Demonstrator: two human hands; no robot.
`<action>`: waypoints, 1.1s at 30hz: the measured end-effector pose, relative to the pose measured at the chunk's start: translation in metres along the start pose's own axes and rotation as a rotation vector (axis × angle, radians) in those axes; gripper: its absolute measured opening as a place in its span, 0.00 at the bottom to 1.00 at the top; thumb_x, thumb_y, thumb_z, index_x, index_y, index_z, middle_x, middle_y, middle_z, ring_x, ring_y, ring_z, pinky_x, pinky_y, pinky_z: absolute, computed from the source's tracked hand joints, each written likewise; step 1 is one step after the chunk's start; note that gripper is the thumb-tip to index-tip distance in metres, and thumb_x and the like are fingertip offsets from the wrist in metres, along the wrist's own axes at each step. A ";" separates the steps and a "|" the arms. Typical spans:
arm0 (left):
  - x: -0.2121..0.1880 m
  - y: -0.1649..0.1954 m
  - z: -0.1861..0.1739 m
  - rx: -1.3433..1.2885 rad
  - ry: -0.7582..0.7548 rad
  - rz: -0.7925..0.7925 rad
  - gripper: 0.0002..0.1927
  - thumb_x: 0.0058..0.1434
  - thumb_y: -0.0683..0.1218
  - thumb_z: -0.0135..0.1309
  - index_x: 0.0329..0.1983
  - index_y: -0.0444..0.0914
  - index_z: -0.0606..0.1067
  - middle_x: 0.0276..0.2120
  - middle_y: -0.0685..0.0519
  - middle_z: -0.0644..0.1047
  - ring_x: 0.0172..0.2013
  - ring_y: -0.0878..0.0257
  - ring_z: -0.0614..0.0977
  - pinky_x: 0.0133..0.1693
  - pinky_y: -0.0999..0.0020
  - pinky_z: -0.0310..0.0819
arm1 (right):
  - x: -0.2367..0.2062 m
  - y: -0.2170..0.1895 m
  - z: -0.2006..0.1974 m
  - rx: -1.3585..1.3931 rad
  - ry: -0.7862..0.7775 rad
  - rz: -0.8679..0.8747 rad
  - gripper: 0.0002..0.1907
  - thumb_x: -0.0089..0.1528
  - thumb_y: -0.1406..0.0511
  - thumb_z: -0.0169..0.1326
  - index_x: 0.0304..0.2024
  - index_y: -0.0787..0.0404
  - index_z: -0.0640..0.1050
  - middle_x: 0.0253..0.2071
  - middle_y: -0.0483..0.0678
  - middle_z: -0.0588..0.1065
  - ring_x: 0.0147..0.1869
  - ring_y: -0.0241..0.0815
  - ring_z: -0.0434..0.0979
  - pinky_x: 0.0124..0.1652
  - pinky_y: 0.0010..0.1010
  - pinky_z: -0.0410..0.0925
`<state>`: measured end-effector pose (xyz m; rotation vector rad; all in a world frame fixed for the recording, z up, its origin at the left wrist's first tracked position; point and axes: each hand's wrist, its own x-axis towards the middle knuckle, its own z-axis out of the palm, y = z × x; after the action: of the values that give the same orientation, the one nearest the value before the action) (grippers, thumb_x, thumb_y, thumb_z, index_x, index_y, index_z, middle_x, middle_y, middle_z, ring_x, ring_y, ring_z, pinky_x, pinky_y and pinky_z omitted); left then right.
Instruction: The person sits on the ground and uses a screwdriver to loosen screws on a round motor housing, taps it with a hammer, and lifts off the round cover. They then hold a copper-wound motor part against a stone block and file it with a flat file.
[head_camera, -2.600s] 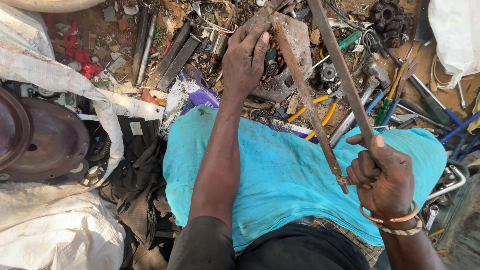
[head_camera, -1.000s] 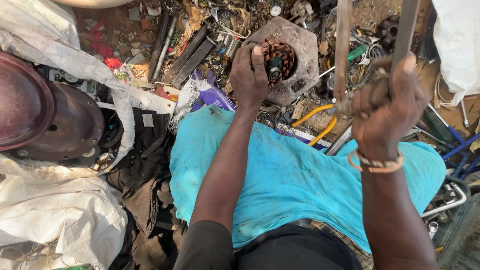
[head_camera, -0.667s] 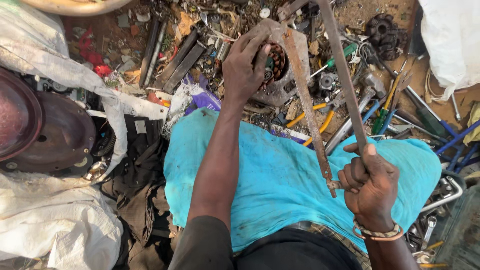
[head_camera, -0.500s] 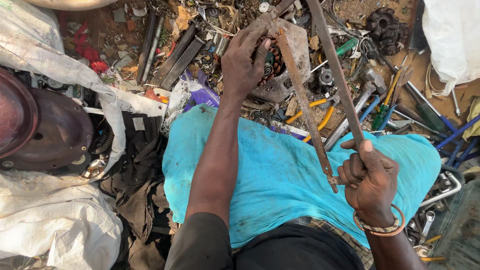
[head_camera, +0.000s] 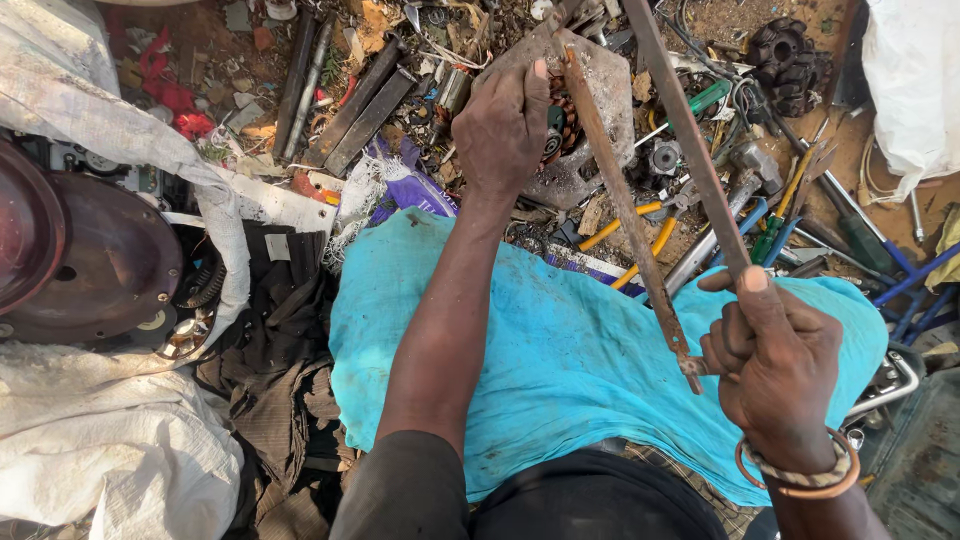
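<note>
My left hand (head_camera: 502, 125) grips the edge of a rusty grey metal housing (head_camera: 605, 85) with copper windings inside, holding it against the littered ground beyond my knees. My right hand (head_camera: 775, 370) is closed around the lower ends of two long rusty metal bars (head_camera: 690, 150), which slant up and away; one bar's tip rests on the housing beside my left fingers. A turquoise cloth (head_camera: 570, 360) covers my lap under both arms. Braided bands circle my right wrist.
Scrap and tools litter the ground: yellow-handled pliers (head_camera: 640, 225), a green-handled tool (head_camera: 710, 97), dark flat bars (head_camera: 360, 110), a black gear (head_camera: 785, 50). Rusty round pans (head_camera: 80, 260) lie left among white sacks (head_camera: 110, 450). Another white sack (head_camera: 915, 80) is at the right.
One second ago my right hand held the bars raised high and upright; it has swung them down so a tip lies on the housing. My left hand stayed on the housing.
</note>
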<state>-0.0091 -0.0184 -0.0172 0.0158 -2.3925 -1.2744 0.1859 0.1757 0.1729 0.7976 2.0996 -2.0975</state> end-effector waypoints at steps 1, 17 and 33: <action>-0.001 -0.001 0.001 0.004 -0.025 -0.019 0.19 0.75 0.55 0.49 0.39 0.37 0.81 0.30 0.48 0.82 0.32 0.52 0.84 0.35 0.57 0.79 | 0.008 -0.007 0.010 -0.004 0.005 0.018 0.21 0.73 0.60 0.47 0.46 0.78 0.74 0.16 0.37 0.52 0.17 0.28 0.46 0.20 0.28 0.43; -0.003 0.024 0.004 0.116 0.057 0.059 0.23 0.77 0.57 0.40 0.45 0.39 0.81 0.36 0.46 0.82 0.33 0.50 0.84 0.34 0.57 0.78 | 0.156 0.023 0.068 0.273 -0.104 -0.167 0.18 0.73 0.60 0.52 0.35 0.67 0.79 0.17 0.38 0.59 0.15 0.29 0.50 0.17 0.28 0.44; -0.013 0.021 -0.004 -0.116 0.138 -0.101 0.23 0.79 0.58 0.39 0.52 0.36 0.76 0.46 0.42 0.80 0.47 0.44 0.82 0.50 0.52 0.77 | 0.115 -0.010 0.022 0.240 -0.160 -0.472 0.21 0.79 0.58 0.48 0.45 0.73 0.77 0.15 0.39 0.55 0.14 0.28 0.52 0.17 0.27 0.49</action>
<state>0.0078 -0.0067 -0.0029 0.1858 -2.2232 -1.4079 0.0754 0.1905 0.1343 0.1362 2.1338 -2.5761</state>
